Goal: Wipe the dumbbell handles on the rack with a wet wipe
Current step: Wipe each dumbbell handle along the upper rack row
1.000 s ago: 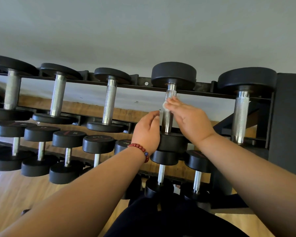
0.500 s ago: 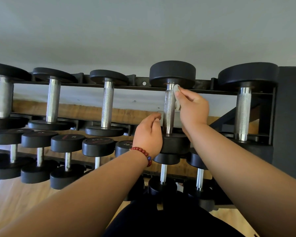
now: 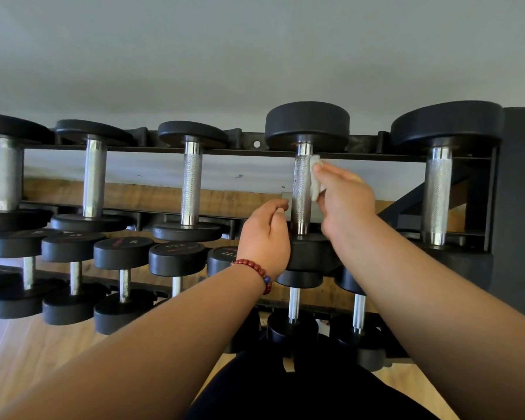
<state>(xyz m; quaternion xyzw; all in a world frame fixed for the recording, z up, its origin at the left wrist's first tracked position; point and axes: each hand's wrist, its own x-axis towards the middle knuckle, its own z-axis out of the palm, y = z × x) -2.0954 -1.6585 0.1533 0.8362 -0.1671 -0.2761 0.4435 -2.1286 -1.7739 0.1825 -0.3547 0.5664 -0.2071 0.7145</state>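
1. Three dumbbells (image 3: 191, 180) sit untouched on the left of the rack (image 3: 243, 141), top tier, knurled steel grips facing us, with a lower row of smaller dumbbells (image 3: 176, 258) beneath them.
2. Left hand (image 3: 265, 237) now: it's parked low, just left of the fourth handle (image 3: 300, 192), in front of that dumbbell's near head. Fingers loosely curled, thumb tip close to the fingertips, and nothing visible inside them. Whether it actually touches the steel, I can't tell. A red bead bracelet (image 3: 255, 268) rings the wrist.
3. That fourth handle stands bare down its left and front faces.
4. And there's the wet wipe (image 3: 315, 180), white and bunched, pressed flat against the right side of the handle's upper half, its top edge close under the far head.
5. Right hand (image 3: 347, 201) has it. The fingers pinch the wipe and push it onto the metal from the right, wrist angled in from below.
6. Far right, the biggest dumbbell (image 3: 437, 192) stands apart from both hands.
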